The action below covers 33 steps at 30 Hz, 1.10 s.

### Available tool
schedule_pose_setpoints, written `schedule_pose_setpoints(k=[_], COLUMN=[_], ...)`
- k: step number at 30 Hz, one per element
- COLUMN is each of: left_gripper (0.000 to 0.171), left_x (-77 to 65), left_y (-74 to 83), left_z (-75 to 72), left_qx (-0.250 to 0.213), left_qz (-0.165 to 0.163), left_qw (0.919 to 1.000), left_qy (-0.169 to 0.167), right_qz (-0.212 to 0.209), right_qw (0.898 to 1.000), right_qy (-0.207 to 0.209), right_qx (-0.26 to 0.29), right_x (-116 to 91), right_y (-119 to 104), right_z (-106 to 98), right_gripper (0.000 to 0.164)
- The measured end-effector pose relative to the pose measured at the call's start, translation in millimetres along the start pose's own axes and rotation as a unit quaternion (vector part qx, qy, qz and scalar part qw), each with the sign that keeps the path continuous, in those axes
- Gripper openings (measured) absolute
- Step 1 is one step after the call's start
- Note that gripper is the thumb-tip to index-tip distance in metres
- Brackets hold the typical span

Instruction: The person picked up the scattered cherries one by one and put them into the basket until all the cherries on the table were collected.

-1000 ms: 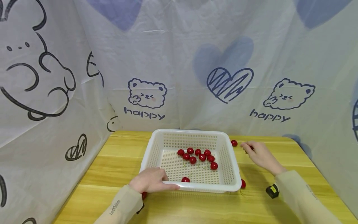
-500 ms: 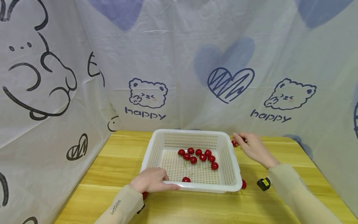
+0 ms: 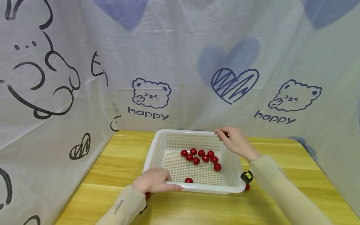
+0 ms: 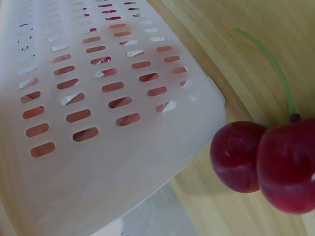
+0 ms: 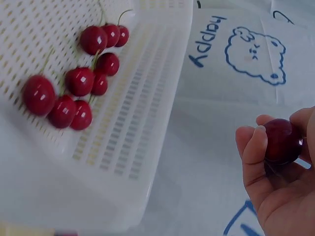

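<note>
My left hand (image 3: 154, 181) grips the near rim of a white slotted plastic basket (image 3: 213, 187) at its left part. Over the basket's far right corner, my right hand (image 3: 234, 142) pinches a dark red cherry (image 5: 283, 141) between fingers and thumb, clear in the right wrist view. Several red cherries (image 3: 196, 161) with green stems lie on the basket floor, mostly toward the back right. Another cherry (image 3: 188, 180) sits by the near wall. Two cherries (image 4: 285, 164) rest on the wood beside the basket in the left wrist view.
The basket stands on a yellow wood-grain table (image 3: 112, 168). One cherry (image 3: 247, 187) lies outside its right near corner, partly hidden by a black wrist device (image 3: 247, 177). A printed white cloth (image 3: 180, 78) hangs close behind the table.
My right hand has moved left with its cherry, from the table right of the basket to above its far right corner. The left hand keeps its place on the rim.
</note>
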<state>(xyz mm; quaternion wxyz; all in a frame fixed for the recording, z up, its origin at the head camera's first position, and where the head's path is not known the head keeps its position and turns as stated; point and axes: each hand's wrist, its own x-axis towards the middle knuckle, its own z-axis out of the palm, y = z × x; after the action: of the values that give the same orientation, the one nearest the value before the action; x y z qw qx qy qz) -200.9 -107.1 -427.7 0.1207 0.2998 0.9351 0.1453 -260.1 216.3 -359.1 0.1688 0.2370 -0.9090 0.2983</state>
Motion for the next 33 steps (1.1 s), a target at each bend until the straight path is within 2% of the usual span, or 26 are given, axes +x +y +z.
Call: schedule_pose_setpoints(k=[6, 10, 17, 23, 29, 33], left_gripper=[0.067, 0.067, 0.067, 0.066, 0.067, 0.067], left_x=[0.1, 0.4, -0.7, -1.8, -1.1, -0.7], left_y=[-0.7, -0.8, -0.7, -0.5, -1.8, -2.2], left_z=[0.3, 0.3, -0.4, -0.1, 1.0, 0.7], left_qx=[0.003, 0.003, 0.003, 0.002, 0.004, 0.006], left_qz=[0.002, 0.001, -0.006, -0.003, -0.001, -0.001], left_qw=[1.0, 1.0, 1.0, 0.9999, 0.9999, 0.9999], left_qy=[0.004, 0.005, 0.005, 0.01, 0.013, 0.013], right_qz=[-0.033, -0.04, -0.02, 0.005, -0.015, -0.028], right_qw=[0.999, 0.999, 0.998, 0.995, 0.987, 0.981], right_qy=[0.003, -0.007, -0.057, -0.102, -0.143, -0.174], right_qx=[-0.009, -0.002, 0.019, -0.006, -0.068, -0.077], right_x=[17, 25, 36, 39, 42, 44], right_y=[-9, -11, -21, -25, -29, -32], right_z=[20, 36, 63, 86, 109, 120], right_gripper=[0.022, 0.02, 0.018, 0.013, 0.012, 0.013])
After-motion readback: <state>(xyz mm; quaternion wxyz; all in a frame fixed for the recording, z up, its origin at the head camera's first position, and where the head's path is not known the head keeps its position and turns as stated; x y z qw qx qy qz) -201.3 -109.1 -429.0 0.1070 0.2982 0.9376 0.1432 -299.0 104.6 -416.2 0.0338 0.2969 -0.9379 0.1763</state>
